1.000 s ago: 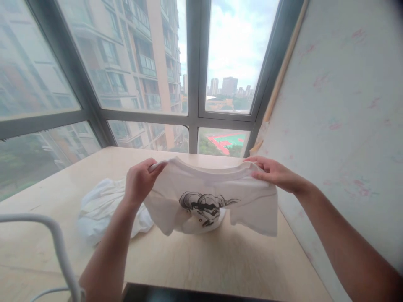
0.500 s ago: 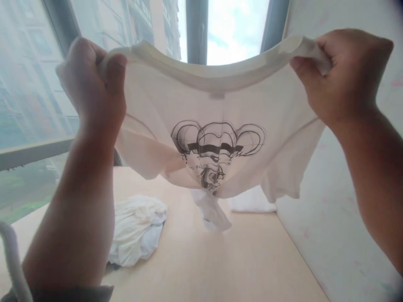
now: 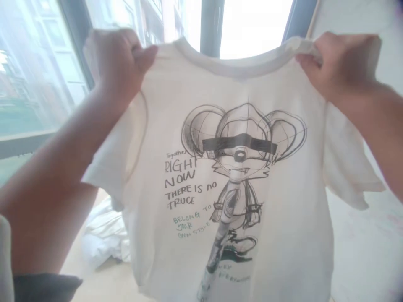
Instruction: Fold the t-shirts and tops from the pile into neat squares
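Observation:
A white T-shirt (image 3: 296,235) hangs spread out in front of me, its front bearing a black sketch of a big-eared cartoon mouse and handwritten words. My left hand (image 3: 115,61) is closed on the shoulder at the left of the collar. At the other shoulder, my right hand (image 3: 348,63) pinches the cloth between thumb and fingers. Both sleeves droop below my wrists. A fold runs down the middle of the shirt over part of the print. The lower hem lies beyond the bottom of the view.
Behind the shirt at the lower left, a crumpled heap of white cloth (image 3: 105,235) lies on a light wooden table (image 3: 103,283). A window with a dark frame (image 3: 211,29) stands at the back. A pale wall (image 3: 362,251) borders the right side.
The shirt has dropped open from a bunched, swung-up shape, so its full print and the lettering now show. My left hand has shifted to the right; both hands keep their hold.

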Tool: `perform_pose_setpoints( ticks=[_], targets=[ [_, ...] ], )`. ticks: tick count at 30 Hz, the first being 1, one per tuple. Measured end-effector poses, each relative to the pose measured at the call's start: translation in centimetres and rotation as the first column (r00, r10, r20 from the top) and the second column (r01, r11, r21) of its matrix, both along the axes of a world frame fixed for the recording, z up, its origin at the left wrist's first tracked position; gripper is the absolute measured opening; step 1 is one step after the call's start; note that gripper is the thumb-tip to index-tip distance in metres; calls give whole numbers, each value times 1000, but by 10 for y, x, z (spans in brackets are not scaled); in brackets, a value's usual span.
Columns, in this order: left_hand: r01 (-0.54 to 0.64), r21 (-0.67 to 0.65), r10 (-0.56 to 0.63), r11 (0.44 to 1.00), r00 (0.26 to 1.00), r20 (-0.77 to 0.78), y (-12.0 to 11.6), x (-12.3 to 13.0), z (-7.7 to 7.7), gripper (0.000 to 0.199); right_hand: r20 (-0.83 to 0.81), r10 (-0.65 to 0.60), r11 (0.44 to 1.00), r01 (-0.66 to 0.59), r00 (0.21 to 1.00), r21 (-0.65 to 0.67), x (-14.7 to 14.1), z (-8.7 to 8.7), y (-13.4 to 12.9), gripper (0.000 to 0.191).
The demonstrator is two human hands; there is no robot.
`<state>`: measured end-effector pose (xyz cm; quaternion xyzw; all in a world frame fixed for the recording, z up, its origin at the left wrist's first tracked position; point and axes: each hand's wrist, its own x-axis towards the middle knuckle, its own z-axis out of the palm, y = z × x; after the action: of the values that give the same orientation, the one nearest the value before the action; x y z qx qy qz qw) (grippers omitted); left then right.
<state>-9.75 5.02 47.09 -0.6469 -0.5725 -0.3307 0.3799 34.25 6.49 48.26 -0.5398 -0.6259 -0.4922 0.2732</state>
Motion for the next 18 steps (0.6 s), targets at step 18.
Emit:
perform_pose_setpoints(
  ticks=[18],
  targets=[
    [-2, -681, 62, 733, 996, 64, 165, 32, -335, 19, -281, 59, 731, -233, 958, -641, -50, -361, 234, 41]
  ],
)
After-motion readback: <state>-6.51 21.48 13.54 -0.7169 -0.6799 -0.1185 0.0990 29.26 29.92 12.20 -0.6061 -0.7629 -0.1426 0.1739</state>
